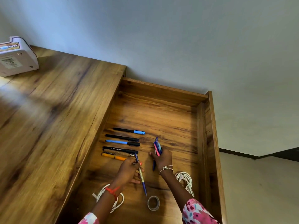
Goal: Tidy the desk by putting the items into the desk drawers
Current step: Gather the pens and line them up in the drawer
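An open wooden drawer (161,94) sits to the right of the desk top (56,118). Several pens (123,143) lie in a neat row on its floor, black, blue and orange ones. My left hand (129,171) holds a blue and gold pen (142,177) just below the row, its tip pointing toward me. My right hand (162,158) grips a bundle of pens (157,147), blue and pink, standing up from the fist over the drawer's middle.
A white coiled cable (186,181) lies near the drawer's right wall, another white cable (103,194) under my left wrist. A roll of tape (153,203) rests at the drawer's front. A white box (14,57) stands on the desk's far left.
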The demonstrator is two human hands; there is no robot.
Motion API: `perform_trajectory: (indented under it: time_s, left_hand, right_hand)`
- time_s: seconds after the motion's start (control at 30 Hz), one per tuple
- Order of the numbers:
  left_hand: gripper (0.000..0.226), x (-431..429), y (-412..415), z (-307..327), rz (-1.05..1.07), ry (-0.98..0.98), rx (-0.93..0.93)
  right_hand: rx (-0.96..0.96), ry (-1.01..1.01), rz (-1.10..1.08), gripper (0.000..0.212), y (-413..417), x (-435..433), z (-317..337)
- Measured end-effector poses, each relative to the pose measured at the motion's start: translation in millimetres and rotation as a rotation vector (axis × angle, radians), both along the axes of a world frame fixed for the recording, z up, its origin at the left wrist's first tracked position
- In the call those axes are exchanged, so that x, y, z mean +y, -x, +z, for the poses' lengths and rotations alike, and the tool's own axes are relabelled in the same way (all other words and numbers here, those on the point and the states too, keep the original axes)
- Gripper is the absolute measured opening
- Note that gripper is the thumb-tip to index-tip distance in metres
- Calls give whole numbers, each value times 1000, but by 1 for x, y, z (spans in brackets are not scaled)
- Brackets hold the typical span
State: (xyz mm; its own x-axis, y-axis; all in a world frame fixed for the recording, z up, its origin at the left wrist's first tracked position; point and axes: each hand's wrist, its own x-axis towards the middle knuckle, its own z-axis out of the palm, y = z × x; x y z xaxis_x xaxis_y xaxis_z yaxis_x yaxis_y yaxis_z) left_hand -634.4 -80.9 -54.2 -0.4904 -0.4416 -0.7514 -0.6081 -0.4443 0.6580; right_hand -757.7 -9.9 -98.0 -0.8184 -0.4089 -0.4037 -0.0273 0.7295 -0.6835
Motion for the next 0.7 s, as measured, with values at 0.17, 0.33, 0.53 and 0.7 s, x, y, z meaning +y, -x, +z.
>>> perform_trajectory:
  time_s: [0.17,0.33,0.53,0.7]
  left_hand:
    - [8,-2,0,0,12,2,-3]
    - [9,-1,0,0,-6,10,18]
    - [8,1,1,0,-25,8,-1]
    - [8,0,-1,0,-9,19,-12]
  right_hand:
    - [3,71,-101,29,6,3,4]
    - [69,152,-249,14,14,7,12]
    - [118,48,-152,21,8,5,4]
    - [175,44,-169,23,-1,2,5]
